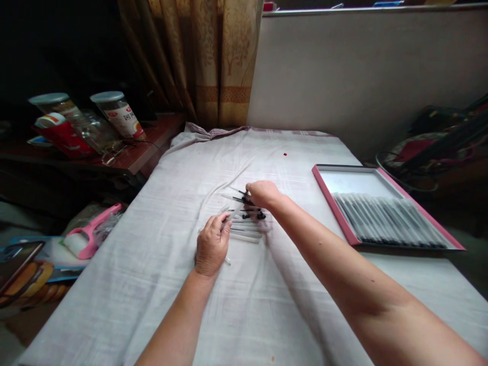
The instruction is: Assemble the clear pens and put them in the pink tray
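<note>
A small heap of clear pen barrels and black pen parts [246,223] lies on the white cloth [190,168] in the middle. My left hand [211,245] rests at the heap's near left side, fingers closed round one clear barrel. My right hand [263,193] reaches over the far side of the heap, fingers curled in a pinch on a thin dark pen part. A pink-edged flat box [331,195] to the right holds a row of several assembled pens [385,216].
A dark wooden shelf [145,152] at the left carries two lidded jars [118,114] and a red packet [61,134]. A pink lint roller [89,236] lies beside the cloth's left edge. Curtain [206,61] and wall stand behind. A tiny red speck [285,153] sits far on the cloth.
</note>
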